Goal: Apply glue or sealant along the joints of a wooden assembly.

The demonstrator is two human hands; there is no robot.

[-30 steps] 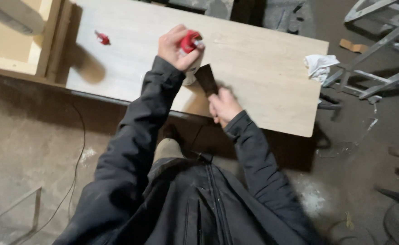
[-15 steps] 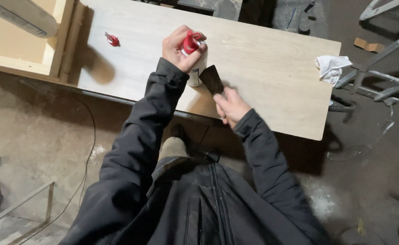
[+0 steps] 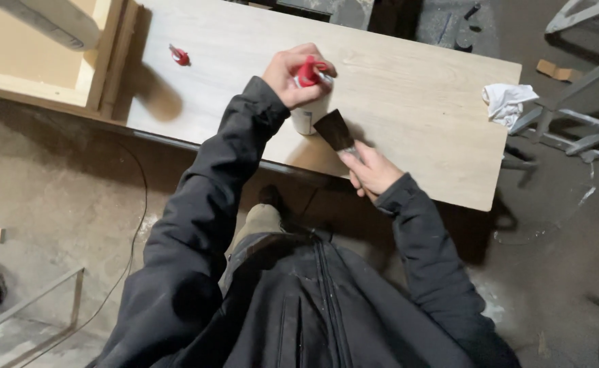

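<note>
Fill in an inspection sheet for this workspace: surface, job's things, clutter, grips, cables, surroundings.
Surface: pale wood-grain board, lying flat, mostly bare.
Job's things: white tube with red nozzle, standing on the board; dark-bladed putty knife, blade beside the tube.
Clutter: small red cap near the board's far left; crumpled white rag at its right end.
Grips: left hand closed around the tube's top; right hand closed on the knife's handle.
Cables: thin dark cable on the floor at left.
Surroundings: dusty concrete floor; light wooden frame at left; grey metal frame at right.
</note>
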